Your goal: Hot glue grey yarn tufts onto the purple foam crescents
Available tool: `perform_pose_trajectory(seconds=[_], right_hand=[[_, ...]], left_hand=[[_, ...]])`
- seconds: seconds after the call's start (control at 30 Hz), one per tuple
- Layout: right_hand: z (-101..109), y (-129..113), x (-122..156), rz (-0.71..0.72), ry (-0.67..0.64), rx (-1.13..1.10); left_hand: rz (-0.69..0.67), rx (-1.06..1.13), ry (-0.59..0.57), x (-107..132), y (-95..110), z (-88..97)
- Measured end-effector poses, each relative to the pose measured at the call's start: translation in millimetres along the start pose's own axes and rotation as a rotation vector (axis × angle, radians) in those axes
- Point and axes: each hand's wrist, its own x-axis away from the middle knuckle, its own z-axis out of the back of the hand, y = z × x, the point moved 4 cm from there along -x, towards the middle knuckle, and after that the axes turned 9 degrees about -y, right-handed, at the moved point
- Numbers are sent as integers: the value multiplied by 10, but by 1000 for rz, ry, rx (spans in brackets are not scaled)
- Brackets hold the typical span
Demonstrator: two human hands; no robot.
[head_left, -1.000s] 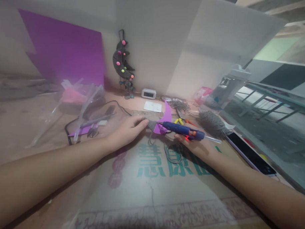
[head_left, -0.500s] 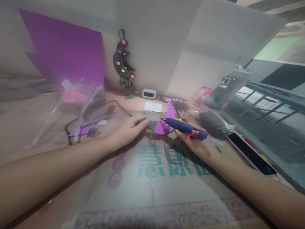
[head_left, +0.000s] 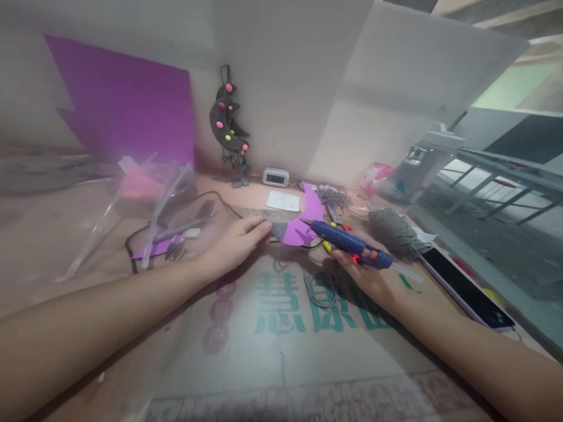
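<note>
My right hand [head_left: 366, 277] grips a blue glue gun [head_left: 349, 243] whose red light glows; its nozzle points left at a purple crescent cut-out [head_left: 304, 215]. My left hand [head_left: 236, 243] has its fingers closed on the grey wrapped tip of that crescent, pinning it on the printed cardboard sheet [head_left: 300, 335]. A loop of grey cord [head_left: 318, 289] lies on the cardboard just below the crescent.
A purple sheet [head_left: 123, 104] leans on the back wall beside a dark moon ornament [head_left: 226, 126]. A small clock [head_left: 275, 177], white card [head_left: 283, 201], grey yarn bundle [head_left: 394, 230], phone [head_left: 466, 288], black cable [head_left: 170, 219] and clear bags [head_left: 144, 188] surround the work spot.
The glue gun pulled back to the right and tilted, its nozzle now off the crescent's middle. The crescent's far tip lifted higher. The view shifted slightly down.
</note>
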Motion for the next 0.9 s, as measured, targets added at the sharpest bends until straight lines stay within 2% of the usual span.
perform_pose_trajectory(seconds=[0.27, 0.5, 0.6, 0.73, 0.83, 0.9], right_hand=[[31, -25, 15, -32, 5, 61], [192, -141, -77, -71, 55, -78], [286, -59, -250, -161, 120, -230], [334, 178, -584, -275, 162, -403], [269, 346, -885, -347, 81, -308], [171, 409, -1089, -369, -23, -183]], left_hand=[[-38, -48, -13, -2, 10, -15], [-49, -98, -3, 11, -11, -10], [-88, -79, -74, 9, 2, -46], [-91, -118, -117, 16, 21, -85], [-62, -152, -104, 26, 28, -90], [-40, -152, -112, 28, 26, -95]])
